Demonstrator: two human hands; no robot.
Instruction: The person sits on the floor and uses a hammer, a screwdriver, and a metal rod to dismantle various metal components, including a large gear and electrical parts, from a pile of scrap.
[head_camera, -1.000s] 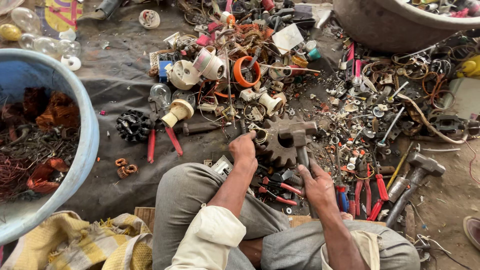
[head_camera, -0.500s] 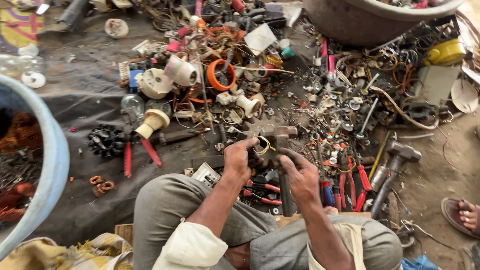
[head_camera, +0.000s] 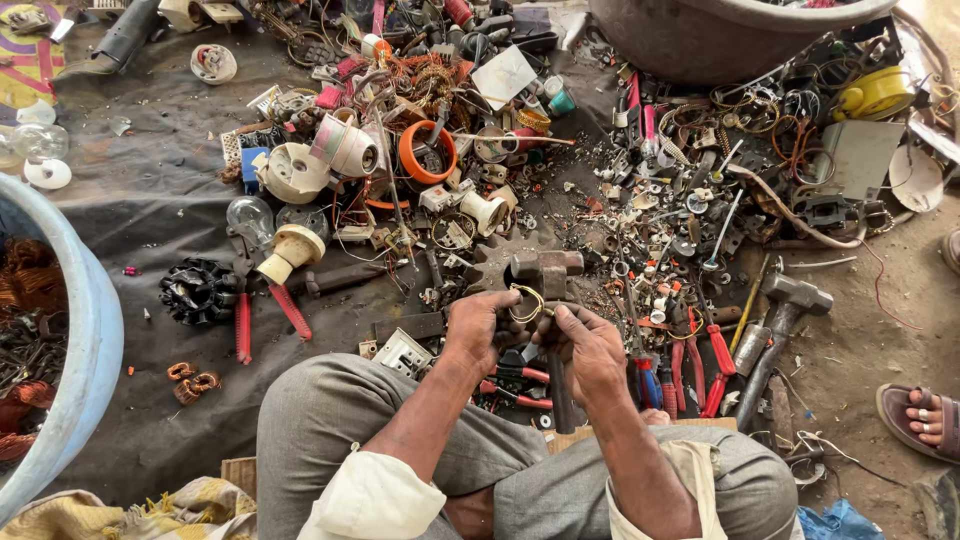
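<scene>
I sit cross-legged on the ground in front of a spread of scrap parts. My left hand (head_camera: 480, 325) and my right hand (head_camera: 590, 345) are together just above my knees. Both pinch a small piece with a thin yellowish wire ring (head_camera: 527, 300) sticking up between the fingers. Right behind the hands a rusty hammer head (head_camera: 546, 264) rests on a large toothed gear (head_camera: 492, 268). Red-handled pliers (head_camera: 515, 375) lie under my hands.
A blue tub (head_camera: 95, 330) of copper scrap stands at the left and a grey basin (head_camera: 700, 45) at the top right. Nearby lie a sledge hammer (head_camera: 785, 305), red-handled pliers (head_camera: 242, 328), a light bulb (head_camera: 250, 215) and an orange ring (head_camera: 425, 152). Another person's sandalled foot (head_camera: 925, 415) is at the right.
My hands have come off the large gear and drawn back toward my body, now closed together on the small wire ring. The view has shifted to the right.
</scene>
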